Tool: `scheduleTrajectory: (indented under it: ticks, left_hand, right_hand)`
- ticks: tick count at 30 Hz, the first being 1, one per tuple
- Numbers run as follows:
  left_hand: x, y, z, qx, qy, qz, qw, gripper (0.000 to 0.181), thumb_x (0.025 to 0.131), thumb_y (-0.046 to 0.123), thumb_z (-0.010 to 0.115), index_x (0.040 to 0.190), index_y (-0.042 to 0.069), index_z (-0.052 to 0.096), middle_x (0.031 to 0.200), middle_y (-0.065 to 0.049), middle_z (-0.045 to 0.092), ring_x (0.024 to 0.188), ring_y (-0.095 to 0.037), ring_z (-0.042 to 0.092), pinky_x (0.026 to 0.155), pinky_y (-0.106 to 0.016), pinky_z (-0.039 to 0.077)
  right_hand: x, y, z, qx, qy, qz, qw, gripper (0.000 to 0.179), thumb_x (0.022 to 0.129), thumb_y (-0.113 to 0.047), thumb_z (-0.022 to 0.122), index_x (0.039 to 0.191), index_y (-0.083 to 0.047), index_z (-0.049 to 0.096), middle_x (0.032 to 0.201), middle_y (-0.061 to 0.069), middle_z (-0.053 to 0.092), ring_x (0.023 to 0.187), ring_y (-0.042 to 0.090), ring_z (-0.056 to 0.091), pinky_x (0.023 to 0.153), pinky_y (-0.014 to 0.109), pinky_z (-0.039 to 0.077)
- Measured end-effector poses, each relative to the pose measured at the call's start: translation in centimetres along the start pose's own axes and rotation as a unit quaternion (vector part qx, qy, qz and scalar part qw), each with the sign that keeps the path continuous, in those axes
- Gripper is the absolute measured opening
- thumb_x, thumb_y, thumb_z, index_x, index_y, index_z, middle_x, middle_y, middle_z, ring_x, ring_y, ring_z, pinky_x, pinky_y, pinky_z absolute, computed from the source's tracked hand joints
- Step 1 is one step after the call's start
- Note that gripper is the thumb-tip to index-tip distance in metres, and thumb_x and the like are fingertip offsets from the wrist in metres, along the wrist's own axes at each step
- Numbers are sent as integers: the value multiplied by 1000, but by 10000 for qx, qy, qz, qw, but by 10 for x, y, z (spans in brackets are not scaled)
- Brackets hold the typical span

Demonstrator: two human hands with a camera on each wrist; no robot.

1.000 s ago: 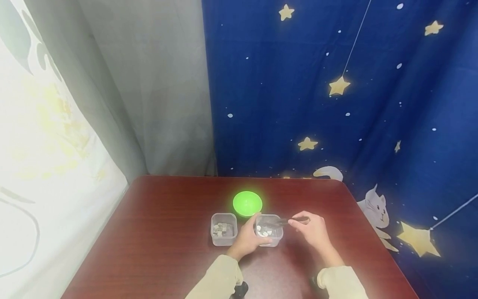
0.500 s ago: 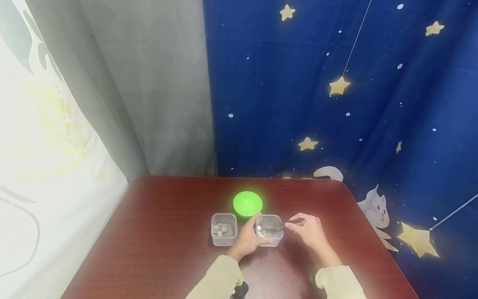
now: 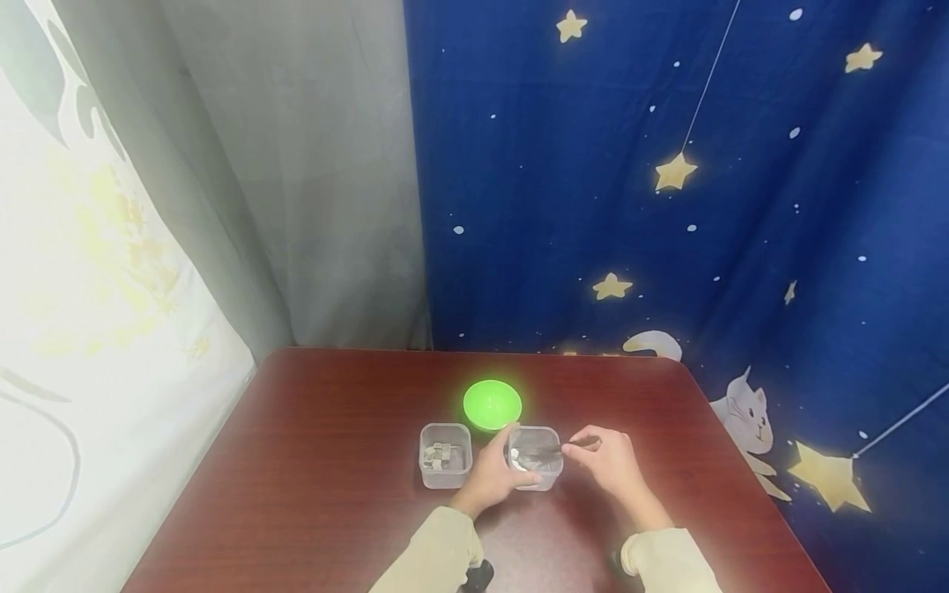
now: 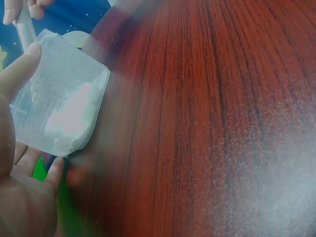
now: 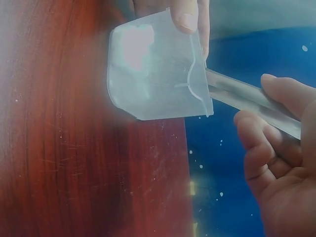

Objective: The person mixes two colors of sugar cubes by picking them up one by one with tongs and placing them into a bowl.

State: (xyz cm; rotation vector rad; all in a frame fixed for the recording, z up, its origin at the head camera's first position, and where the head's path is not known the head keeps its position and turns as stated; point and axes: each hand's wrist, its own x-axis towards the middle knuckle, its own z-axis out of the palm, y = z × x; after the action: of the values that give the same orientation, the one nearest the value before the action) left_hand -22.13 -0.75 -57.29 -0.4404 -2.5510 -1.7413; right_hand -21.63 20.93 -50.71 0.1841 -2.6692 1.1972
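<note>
My left hand grips a clear plastic container, thumb on the near side and fingers round the left side. Thin metal tweezers are pinched in my right hand, between thumb and index finger. Their tips reach over the rim into the container; its cloudy wall blurs them. White pieces lie at the bottom, and in the left wrist view they show as a pale heap through the wall. The left wrist view has the container tilted, with the left thumb over its rim.
A second clear container with several small whitish blocks stands left of the left hand. Behind both containers is a green bowl. All stand on a dark red wooden table, with curtains beyond its far edge.
My right hand has shifted a little to the left, carrying the tweezers further into the container. The left hand and its container stay in place.
</note>
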Motion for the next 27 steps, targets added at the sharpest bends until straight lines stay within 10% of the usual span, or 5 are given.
scheduleTrajectory:
  ticks: [27]
  left_hand:
    - [-2, 0, 3, 117, 76, -52, 9999, 99, 65, 27, 91, 147, 10, 39, 134, -4, 56, 115, -22, 55, 101, -43, 41]
  right_hand:
    - [3, -7, -26, 1131, 649, 253, 9911, 13, 78, -21, 82, 84, -12, 74, 76, 4, 71, 62, 29, 68, 54, 30, 54]
